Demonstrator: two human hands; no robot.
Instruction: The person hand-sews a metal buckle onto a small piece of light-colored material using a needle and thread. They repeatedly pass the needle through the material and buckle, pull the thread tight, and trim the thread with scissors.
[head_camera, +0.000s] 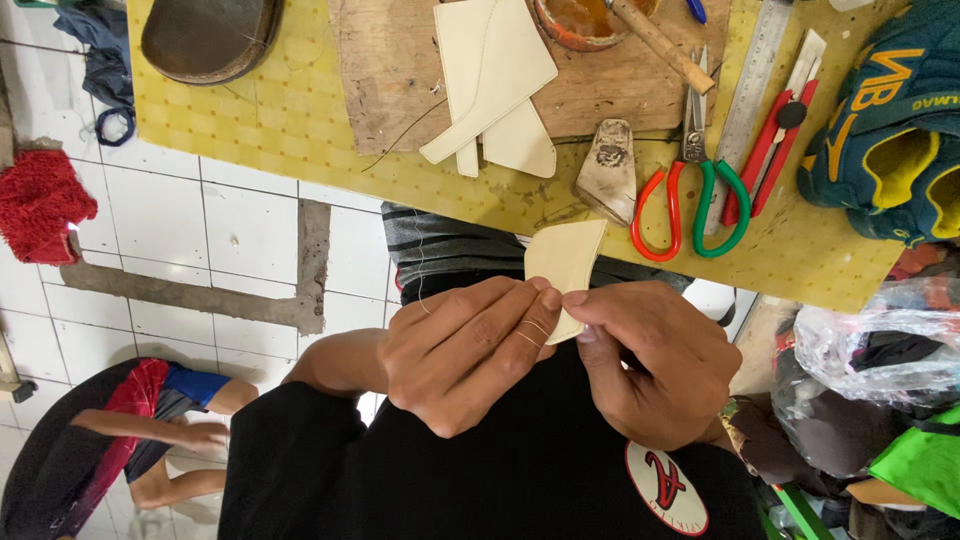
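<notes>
We see a small cream-coloured leather piece (566, 262), flat with curved edges, pinched between two bare hands just below the edge of a yellow work mat (290, 110). The left hand (462, 352) closes its fingertips on the piece's lower left edge, and a thin pale thread crosses its fingers. The right hand (655, 362) pinches the lower right edge with thumb and forefinger.

Just above the grip, on the mat, lies a worn grey wedge-shaped block (607, 170). To its right rest scissors with one red and one green handle (692, 190), then a steel ruler (752, 85) and a red utility knife (780, 135). Further above sits a brown wooden board (390, 80) carrying larger cream leather cut-outs (492, 85). At the top edge, an orange-rimmed round bowl (585, 22) holds amber-brown liquid, likely glue, with a wooden stick (660, 45) resting in it.

Far right of the grip, a dark green and yellow glove (890, 130) lies over a clear plastic bag (880, 335) that holds dark scraps. Lower left, another person sits on the white tiled floor (190, 220).
</notes>
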